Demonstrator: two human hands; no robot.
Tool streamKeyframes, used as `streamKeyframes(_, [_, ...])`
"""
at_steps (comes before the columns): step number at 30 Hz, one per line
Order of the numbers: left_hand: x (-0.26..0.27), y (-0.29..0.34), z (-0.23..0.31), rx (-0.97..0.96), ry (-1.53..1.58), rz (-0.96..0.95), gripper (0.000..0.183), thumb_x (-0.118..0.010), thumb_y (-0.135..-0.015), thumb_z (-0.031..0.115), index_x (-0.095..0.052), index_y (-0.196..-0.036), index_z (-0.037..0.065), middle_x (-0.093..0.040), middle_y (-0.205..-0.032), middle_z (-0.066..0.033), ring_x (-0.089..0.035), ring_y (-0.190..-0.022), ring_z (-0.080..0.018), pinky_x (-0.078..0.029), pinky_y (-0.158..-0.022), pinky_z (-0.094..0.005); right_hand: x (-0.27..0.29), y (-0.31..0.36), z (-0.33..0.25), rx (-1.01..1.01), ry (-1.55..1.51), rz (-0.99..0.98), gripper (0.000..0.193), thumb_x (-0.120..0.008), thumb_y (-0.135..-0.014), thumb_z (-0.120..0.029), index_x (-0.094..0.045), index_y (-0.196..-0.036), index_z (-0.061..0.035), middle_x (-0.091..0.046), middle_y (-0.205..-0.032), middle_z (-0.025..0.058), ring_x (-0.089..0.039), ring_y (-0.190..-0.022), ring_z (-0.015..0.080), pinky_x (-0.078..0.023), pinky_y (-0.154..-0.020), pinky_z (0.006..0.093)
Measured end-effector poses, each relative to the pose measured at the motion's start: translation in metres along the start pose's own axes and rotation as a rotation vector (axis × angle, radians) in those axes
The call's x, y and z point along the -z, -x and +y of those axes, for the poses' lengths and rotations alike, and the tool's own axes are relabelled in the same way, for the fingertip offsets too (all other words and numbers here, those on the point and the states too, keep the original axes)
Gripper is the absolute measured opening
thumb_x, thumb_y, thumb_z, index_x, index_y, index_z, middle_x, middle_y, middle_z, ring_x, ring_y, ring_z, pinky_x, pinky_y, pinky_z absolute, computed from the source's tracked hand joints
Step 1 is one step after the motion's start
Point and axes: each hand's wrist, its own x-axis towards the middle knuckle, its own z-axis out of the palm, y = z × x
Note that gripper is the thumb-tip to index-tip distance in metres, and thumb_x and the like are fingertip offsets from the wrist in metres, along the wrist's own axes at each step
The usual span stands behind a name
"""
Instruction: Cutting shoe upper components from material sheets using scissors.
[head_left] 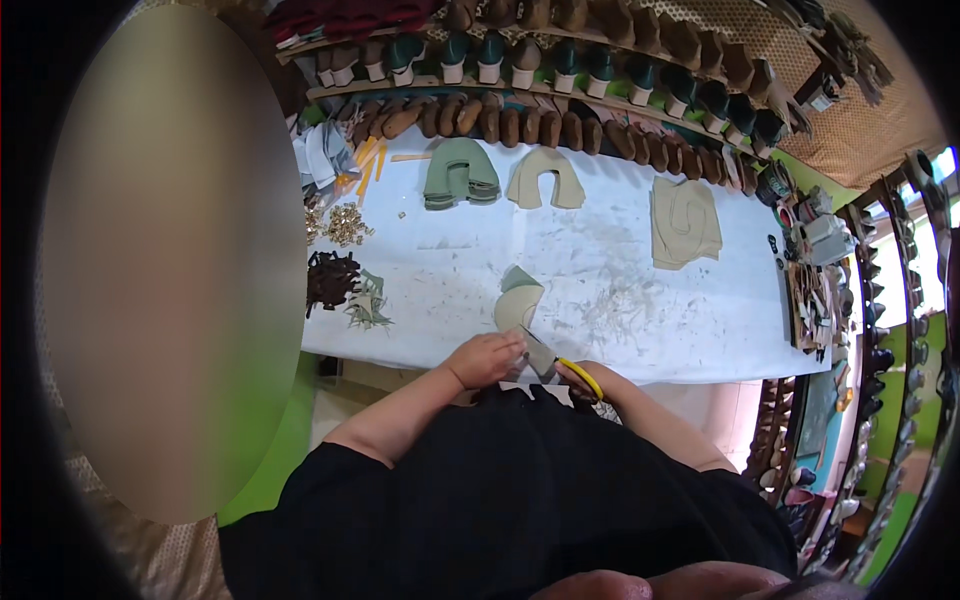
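Observation:
Close to the front edge of the table, my left hand (487,358) is closed on a curved beige piece of shoe material (516,304). A green area shows at the far end of that piece. My right hand (570,380) grips yellow-handled scissors (584,374), whose blades point toward the piece beside my left fingers. Whether the blades are on the material cannot be made out. Farther back lie a stack of green U-shaped pieces (445,186) and a stack of beige U-shaped ones (518,186). Beige sheets with a drawn curved outline (686,226) lie to the right.
The white-covered table (420,235) bears gold-coloured bits (347,226), dark brown strips (330,279) and green offcuts (368,303) at left. Shelves of shoe lasts (570,132) run along the back. A box of patterns (808,305) stands at the right edge.

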Motion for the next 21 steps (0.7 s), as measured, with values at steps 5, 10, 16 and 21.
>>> streamKeyframes(5, [-0.013, 0.001, -0.040, 0.194, -0.245, -0.255, 0.060, -0.069, -0.085, 0.030, -0.050, -0.138, 0.009, -0.043, -0.151, -0.0108, -0.040, -0.140, -0.0295, -0.035, -0.112, -0.0493, -0.012, -0.003, 0.003, -0.038, -0.210, -0.022, 0.066, -0.047, -0.090, -0.073, -0.048, -0.072, -0.0105, -0.037, -0.051, -0.0012, -0.033, -0.038, 0.0108, -0.026, -0.038, 0.0272])
streamKeyframes(10, [-0.011, -0.002, -0.048, 0.158, -0.278, -0.256, 0.053, -0.060, -0.092, 0.038, -0.053, -0.137, 0.011, -0.042, -0.152, -0.0061, -0.037, -0.142, -0.0259, -0.031, -0.114, -0.0488, -0.025, -0.006, 0.014, 0.000, -0.436, -0.084, 0.060, -0.045, -0.095, -0.068, -0.041, -0.070, -0.0137, -0.032, -0.050, -0.0031, -0.029, -0.038, 0.0091, -0.024, -0.037, 0.0257])
streamKeyframes(16, [-0.021, -0.008, -0.060, -0.039, -0.262, -0.221, 0.042, -0.063, -0.091, 0.030, -0.060, -0.129, 0.011, -0.059, -0.136, -0.0056, -0.054, -0.128, -0.0238, -0.041, -0.108, -0.0410, -0.043, 0.003, 0.011, 0.081, -0.571, -0.076, 0.056, -0.045, -0.096, -0.066, -0.040, -0.073, -0.0150, -0.030, -0.051, -0.0039, -0.025, -0.038, 0.0082, -0.021, -0.036, 0.0249])
streamKeyframes(21, [-0.031, -0.009, -0.071, -0.170, -0.258, -0.143, 0.035, -0.065, -0.089, 0.024, -0.066, -0.121, 0.011, -0.065, -0.128, -0.0058, -0.060, -0.121, -0.0232, -0.049, -0.100, -0.0367, -0.052, 0.002, 0.010, 0.064, -0.706, -0.079, 0.056, -0.044, -0.097, -0.064, -0.040, -0.072, -0.0145, -0.033, -0.050, -0.0025, -0.029, -0.037, 0.0087, -0.022, -0.036, 0.0240])
